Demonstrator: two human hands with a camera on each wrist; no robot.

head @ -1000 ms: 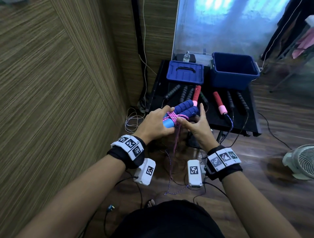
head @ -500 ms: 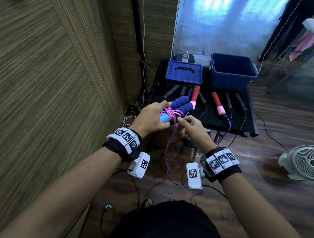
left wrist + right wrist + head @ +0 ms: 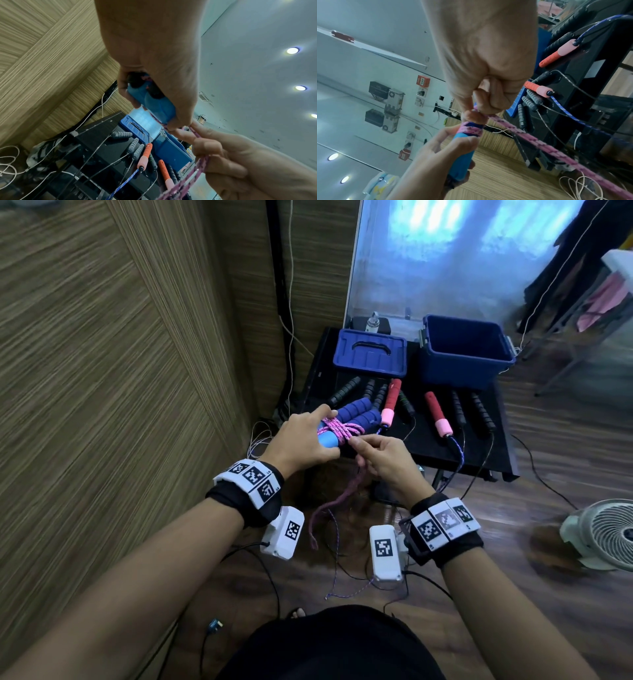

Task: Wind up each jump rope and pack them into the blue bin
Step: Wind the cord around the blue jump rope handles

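My left hand (image 3: 305,440) grips the two blue handles (image 3: 356,416) of a jump rope, held side by side above the table's near edge. A pink rope (image 3: 337,428) is wound several times round them. My right hand (image 3: 376,455) pinches this pink rope (image 3: 530,136) right at the wraps, and the loose rest (image 3: 329,505) hangs down to the floor. In the left wrist view the light blue handle ends (image 3: 154,102) sit in my left palm. The open blue bin (image 3: 462,350) stands at the back right of the black table (image 3: 428,445).
A blue lid (image 3: 370,354) lies left of the bin. Several black-handled ropes (image 3: 344,390) and a red-and-pink-handled rope (image 3: 435,414) lie on the table, cords trailing off the front edge. A wood wall stands at my left, a white fan (image 3: 603,534) on the floor right.
My right hand has drawn back from the handles toward me, its fingers curling to pinch the pink rope. The hanging rope has swung. My left hand keeps its grip.
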